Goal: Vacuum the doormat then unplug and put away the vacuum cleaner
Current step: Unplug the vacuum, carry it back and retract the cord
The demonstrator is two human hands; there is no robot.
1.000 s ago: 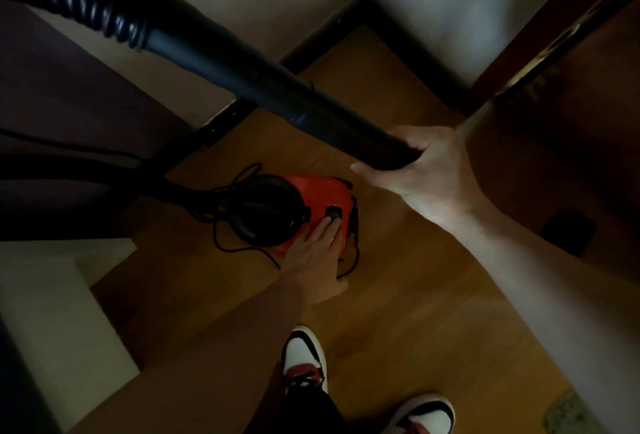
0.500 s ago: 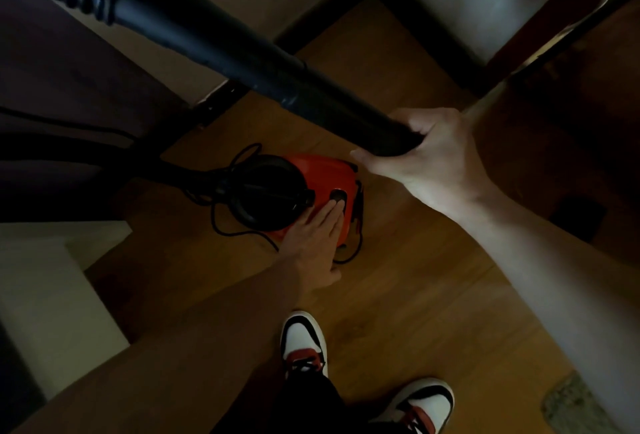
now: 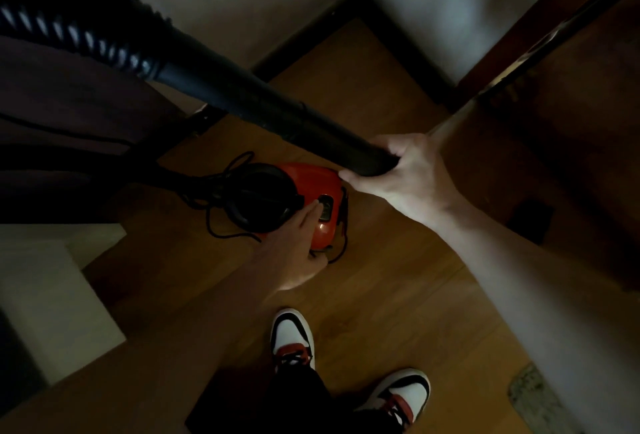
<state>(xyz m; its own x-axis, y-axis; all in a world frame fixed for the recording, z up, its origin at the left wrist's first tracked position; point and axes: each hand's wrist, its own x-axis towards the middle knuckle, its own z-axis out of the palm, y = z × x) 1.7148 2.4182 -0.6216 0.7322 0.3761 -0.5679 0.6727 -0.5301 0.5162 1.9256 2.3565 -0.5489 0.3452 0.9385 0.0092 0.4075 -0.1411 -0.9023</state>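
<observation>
A small red vacuum (image 3: 323, 232) with a round black top sits on the wood floor (image 3: 398, 295) in a tight corner, with walls (image 3: 277, 0) close behind and open floor toward the person's shoes (image 3: 292, 336). The left hand (image 3: 298, 243) rests flat on it, straight fingers touching its switch (image 3: 326, 207), with cord (image 3: 221, 225) looped loosely beside it. The right hand (image 3: 405, 170) grips the end of the black tube (image 3: 277, 115) above.
</observation>
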